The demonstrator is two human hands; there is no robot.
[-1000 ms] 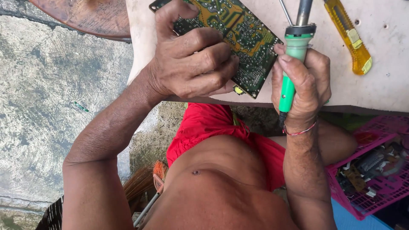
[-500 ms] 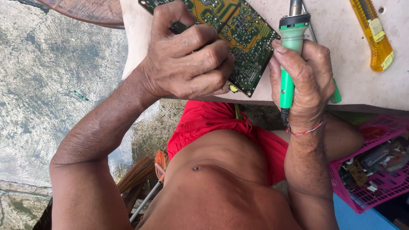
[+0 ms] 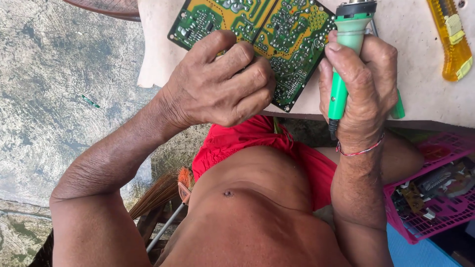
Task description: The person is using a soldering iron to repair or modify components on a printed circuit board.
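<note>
- Left hand (image 3: pixel 222 84) curled, fingers pressed down on the near edge of the green circuit board (image 3: pixel 257 34) lying on the pale bench (image 3: pixel 420 94)
- Right hand (image 3: pixel 361 84) wrapped around a green soldering iron (image 3: pixel 346 54), just beside the board
- Yellow utility knife (image 3: pixel 450 39) lies further right

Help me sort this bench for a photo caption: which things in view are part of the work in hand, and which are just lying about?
In hand:
- green circuit board, pressed down under the left hand
- green-handled soldering tool, in the right hand, grip closed round the handle

Lying about:
- yellow utility knife on the table
- pink basket of parts
- broom on the floor
</note>
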